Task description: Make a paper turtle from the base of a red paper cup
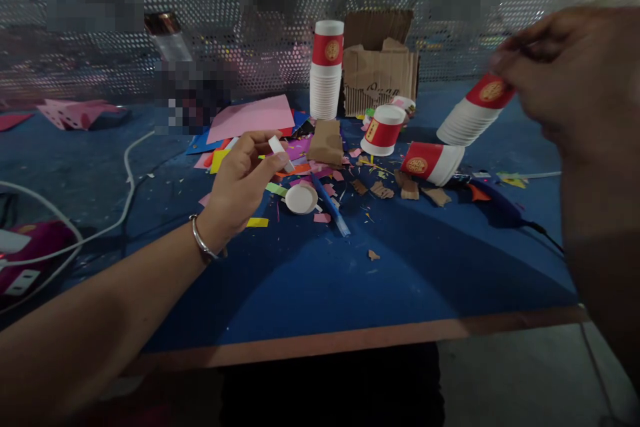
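My left hand [245, 177] pinches a small white strip [281, 152] between thumb and fingers above the paper scraps. At the upper right, my right hand [560, 73] has its fingers closed at the upper end of a stack of paper cups [473, 117], red on the top cup and white-rimmed below. The stack leans to the right; its fingertips' exact grip is partly hidden. Below it a red and white paper cup [433, 163] lies on its side, and another paper cup [384, 130] stands upside down. A white round disc [301, 200] lies near my left hand.
A tall cup stack [327, 70] stands before torn cardboard [380, 70]. A blue pen [330, 203], a cardboard piece [325, 142] and coloured paper scraps litter the blue table [310, 300]. A dark blue corded tool [495, 200] lies right; a white cable [127, 173] runs left. Perforated metal backs the table.
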Demonstrator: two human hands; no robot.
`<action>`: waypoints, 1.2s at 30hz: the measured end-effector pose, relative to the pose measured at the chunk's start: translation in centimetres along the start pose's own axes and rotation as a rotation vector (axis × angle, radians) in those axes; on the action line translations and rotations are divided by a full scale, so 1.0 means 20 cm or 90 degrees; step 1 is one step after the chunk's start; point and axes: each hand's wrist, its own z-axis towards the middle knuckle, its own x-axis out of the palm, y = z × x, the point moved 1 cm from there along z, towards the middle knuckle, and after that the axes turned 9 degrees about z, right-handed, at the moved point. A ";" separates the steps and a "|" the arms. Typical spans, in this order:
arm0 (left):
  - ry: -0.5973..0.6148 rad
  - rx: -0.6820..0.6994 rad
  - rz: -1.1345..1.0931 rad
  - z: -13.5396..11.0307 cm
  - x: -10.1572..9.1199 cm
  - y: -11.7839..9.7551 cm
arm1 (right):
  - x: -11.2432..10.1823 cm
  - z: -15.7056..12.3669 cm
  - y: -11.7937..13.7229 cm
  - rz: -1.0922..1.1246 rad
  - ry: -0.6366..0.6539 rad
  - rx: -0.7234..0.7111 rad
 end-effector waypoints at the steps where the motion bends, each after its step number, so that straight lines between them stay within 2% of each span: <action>1: 0.003 -0.019 -0.016 0.00 0.01 -0.01 | 0.03 -0.05 0.10 0.038 0.025 0.021; 3: 0.006 -0.060 -0.043 0.00 0.01 -0.02 | 0.10 -0.16 0.26 0.087 0.101 0.046; 4: 0.008 -0.081 -0.061 -0.01 0.02 -0.03 | 0.14 -0.22 0.32 0.110 0.165 0.046; 6: 0.018 -0.128 -0.112 -0.01 0.02 -0.05 | 0.21 -0.33 0.41 0.101 0.274 0.014; 8: 0.036 -0.162 -0.159 -0.02 0.03 -0.07 | 0.27 -0.42 0.46 0.079 0.397 -0.011; 11: 0.047 -0.187 -0.189 -0.02 0.04 -0.08 | 0.31 -0.50 0.49 0.034 0.497 -0.010; 13: 0.034 -0.188 -0.188 -0.02 0.04 -0.09 | 0.33 -0.52 0.49 -0.009 0.534 -0.011; 18: -0.035 -0.196 -0.150 -0.01 0.02 -0.08 | 0.34 -0.55 0.46 -0.041 0.551 -0.004; 23: -0.036 -0.210 -0.114 0.01 -0.01 -0.04 | 0.33 -0.55 0.46 -0.031 0.530 -0.025; 26: -0.002 -0.219 -0.120 0.03 -0.03 -0.03 | 0.33 -0.55 0.46 -0.036 0.522 -0.029; 30: 0.084 -0.198 -0.141 0.03 -0.03 -0.06 | 0.33 -0.54 0.45 -0.043 0.509 -0.024; 32: 0.106 -0.224 -0.171 0.02 -0.02 -0.09 | 0.33 -0.54 0.44 -0.043 0.503 -0.017; 36: 0.102 -0.296 -0.220 0.00 0.00 -0.13 | 0.33 -0.54 0.45 -0.023 0.498 -0.009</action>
